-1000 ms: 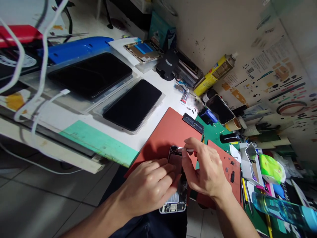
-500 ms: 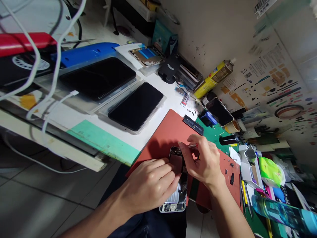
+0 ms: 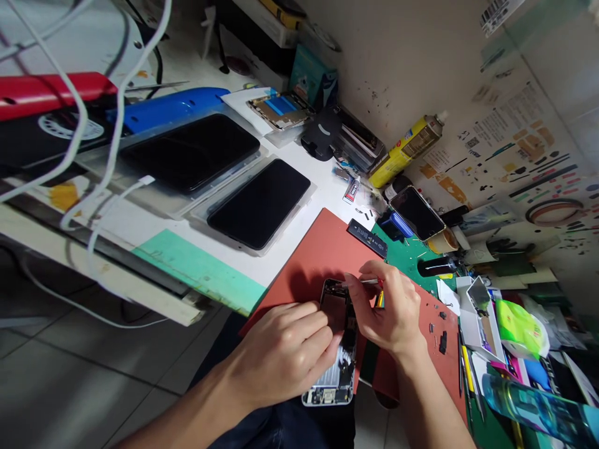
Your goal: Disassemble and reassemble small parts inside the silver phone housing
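Observation:
An opened phone (image 3: pixel 347 368) with bare inner parts lies tilted over the near edge of a red-brown mat (image 3: pixel 322 243). My left hand (image 3: pixel 292 340) is closed over its left side, and the curled fingers hide its middle. Between the thumb and fingers of my right hand (image 3: pixel 386 305) is a slim silver-and-red screwdriver (image 3: pixel 372 282), its thin end by the phone's top edge. Whether that end touches the phone is too small to tell. A black phone battery (image 3: pixel 367 238) rests at the mat's far edge. Small dark parts (image 3: pixel 442 342) lie on the mat's right.
Two dark phones (image 3: pixel 259 202) lie on clear cases to the left, with white cables (image 3: pixel 119 112) hanging nearby. A yellow spray can (image 3: pixel 407 149) stands by the wall. On the right are a white box (image 3: pixel 480 318), pens and a blue bottle (image 3: pixel 538 402).
The screwdriver in my right hand now shows more of its length and reaches the phone's top end. My left hand keeps its hold. The whole view has shifted slightly.

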The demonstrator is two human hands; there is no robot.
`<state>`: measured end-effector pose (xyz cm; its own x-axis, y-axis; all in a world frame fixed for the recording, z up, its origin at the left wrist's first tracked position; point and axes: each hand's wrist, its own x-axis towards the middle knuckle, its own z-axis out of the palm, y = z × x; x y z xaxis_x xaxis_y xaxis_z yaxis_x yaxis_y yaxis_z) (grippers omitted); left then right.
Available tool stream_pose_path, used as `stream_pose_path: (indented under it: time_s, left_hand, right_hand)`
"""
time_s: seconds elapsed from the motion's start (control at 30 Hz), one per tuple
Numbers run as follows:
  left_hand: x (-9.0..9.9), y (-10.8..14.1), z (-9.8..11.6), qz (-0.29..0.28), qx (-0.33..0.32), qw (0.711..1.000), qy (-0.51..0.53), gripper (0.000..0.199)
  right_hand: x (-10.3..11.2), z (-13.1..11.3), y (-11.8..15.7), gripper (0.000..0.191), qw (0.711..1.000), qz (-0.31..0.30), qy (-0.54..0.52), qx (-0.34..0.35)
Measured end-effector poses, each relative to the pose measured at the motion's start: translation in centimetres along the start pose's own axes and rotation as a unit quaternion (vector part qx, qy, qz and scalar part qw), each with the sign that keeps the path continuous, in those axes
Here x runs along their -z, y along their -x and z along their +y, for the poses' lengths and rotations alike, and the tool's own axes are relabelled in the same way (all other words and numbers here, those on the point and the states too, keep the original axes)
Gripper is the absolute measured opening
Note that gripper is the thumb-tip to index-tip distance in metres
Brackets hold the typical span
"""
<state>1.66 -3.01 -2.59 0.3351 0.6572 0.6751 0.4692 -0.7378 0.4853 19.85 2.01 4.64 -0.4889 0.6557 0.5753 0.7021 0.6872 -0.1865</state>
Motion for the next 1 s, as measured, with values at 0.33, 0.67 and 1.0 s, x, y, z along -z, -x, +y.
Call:
stream_pose_path:
  time_s: [0.33,0.67,1.0]
  left_hand:
    - [0.14,0.22,-0.04,0.002,-0.003,1.0,-0.005,0.031]
    - [-0.01,0.05,-0.09,0.003,-0.003,1.0,-0.01,0.034]
    - [0.15,0.1,-0.05,0.006,-0.003,1.0,-0.019,0.027]
  right_hand:
    - [-0.11,-0.43,-0.28,0.012,1.0,-0.008,0.018,0.013]
    - [-0.34,-0.44,-0.21,0.011,1.0,-0.006,0.015,0.0]
    - [-0.82,-0.66,-0.19,0.012,0.999,0.003,0.032,0.004]
